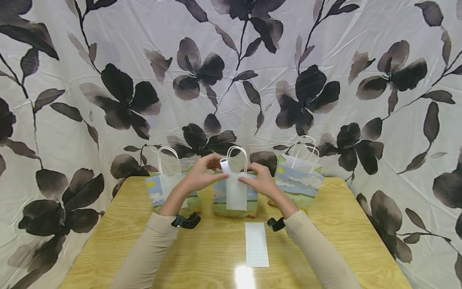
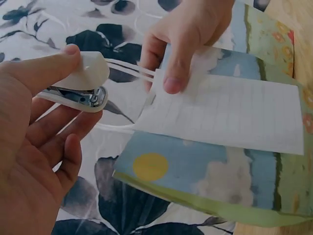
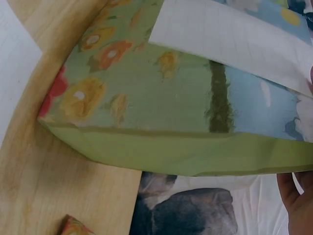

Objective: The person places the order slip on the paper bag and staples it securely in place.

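Observation:
A white stapler [image 2: 83, 73] is gripped in my left hand [image 1: 197, 175], thumb on top and fingers below. Its jaws stand apart, just off the top of the middle gift bag [image 1: 219, 198]. Across that bag's front lies a lined white paper slip [image 2: 220, 112], its upper end by the white twisted handles [image 1: 237, 151]. A small staple-like mark shows near that end. My right hand [image 1: 260, 180] pinches the slip against the bag's top edge, thumb in front and fingers behind. In the right wrist view the bag's green side [image 3: 195, 152] shows, and most of that hand is hidden.
A similar bag [image 1: 155, 194] with a white slip [image 1: 167, 182] on it stands to the left. Another bag [image 1: 299, 180] stands right, tilted. A loose lined slip [image 1: 257, 245] lies on the wooden table [image 1: 202, 257] in front. Floral cloth [image 1: 231, 80] hangs behind.

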The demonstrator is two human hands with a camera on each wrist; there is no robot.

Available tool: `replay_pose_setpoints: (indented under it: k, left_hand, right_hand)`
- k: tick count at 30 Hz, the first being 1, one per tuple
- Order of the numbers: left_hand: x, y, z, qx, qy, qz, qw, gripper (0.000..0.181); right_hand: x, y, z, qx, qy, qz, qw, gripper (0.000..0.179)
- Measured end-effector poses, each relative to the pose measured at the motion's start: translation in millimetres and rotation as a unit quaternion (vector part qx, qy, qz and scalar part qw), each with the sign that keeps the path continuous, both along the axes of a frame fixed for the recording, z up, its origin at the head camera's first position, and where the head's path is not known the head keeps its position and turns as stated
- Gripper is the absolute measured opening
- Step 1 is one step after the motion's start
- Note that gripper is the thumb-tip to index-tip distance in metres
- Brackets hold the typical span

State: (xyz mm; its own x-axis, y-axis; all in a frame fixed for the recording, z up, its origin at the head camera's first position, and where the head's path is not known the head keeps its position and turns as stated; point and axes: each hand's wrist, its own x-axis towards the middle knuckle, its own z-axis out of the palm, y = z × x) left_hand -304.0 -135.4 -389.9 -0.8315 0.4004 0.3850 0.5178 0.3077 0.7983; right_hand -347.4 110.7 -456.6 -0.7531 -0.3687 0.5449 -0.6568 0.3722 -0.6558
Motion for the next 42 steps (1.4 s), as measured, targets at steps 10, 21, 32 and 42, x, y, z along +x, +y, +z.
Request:
replay_pose_setpoints:
  k: [10,21,32,42]
  left_hand:
    - [50.7,-22.9,-25.6,0.008,-0.032,0.012,0.9994,0.046]
    - [79.2,-48.5,-64.4,0.087,-0.056,-0.02,0.9945,0.062]
    - [101.2,-59.9,-118.0,0.163,-0.155,-0.03,0.9739,0.05]
    - [119.4,-56.2,-153.2,0.162,-0.209,-0.019,0.9641,0.043]
  right_hand:
    - [20.4,10.6,-2.7,0.022,0.029,-0.06,0.9975,0.067]
    - [51.1,19.7,4.5,-0.023,0.12,-0.16,0.9795,0.055]
    - [57.6,14.8,-28.7,-0.019,-0.025,-0.197,0.9799,0.03]
    - [52.4,3.9,-55.5,-0.062,0.025,-0.207,0.9761,0.013]
